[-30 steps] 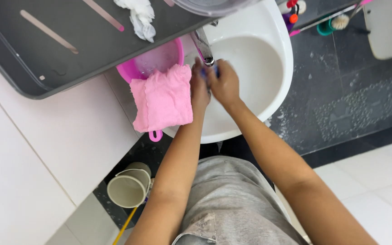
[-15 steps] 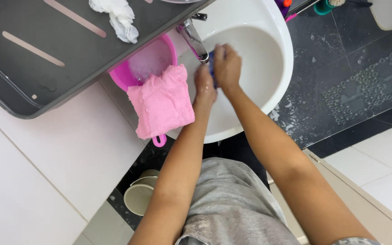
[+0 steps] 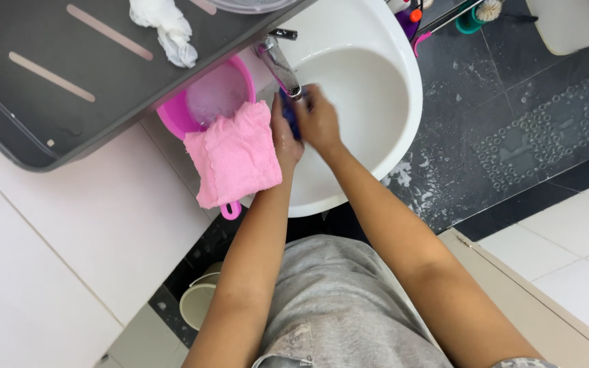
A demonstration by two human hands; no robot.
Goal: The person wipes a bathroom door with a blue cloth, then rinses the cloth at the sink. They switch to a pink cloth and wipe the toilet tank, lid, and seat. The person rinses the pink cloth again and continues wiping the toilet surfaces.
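Both of my hands are together over a white washbasin (image 3: 403,75), right under the chrome tap (image 3: 279,63). My left hand (image 3: 283,140) and my right hand (image 3: 318,121) press a small dark blue object (image 3: 290,114) between them; most of it is hidden by my fingers. A pink cloth (image 3: 234,158) lies draped over the basin's left rim, partly covering a pink plastic scoop (image 3: 211,102) with a handle loop (image 3: 230,211).
A grey shelf (image 3: 69,75) hangs above left with a crumpled white cloth (image 3: 165,27) on it. A pale bucket (image 3: 199,303) stands on the dark floor under the basin. Bottles (image 3: 409,12) and a brush (image 3: 485,12) sit at the top right.
The view has shifted slightly, so the basin and shelf sit lower and further right. My hands stay pressed together under the tap, with the right hand moved a little over the left.
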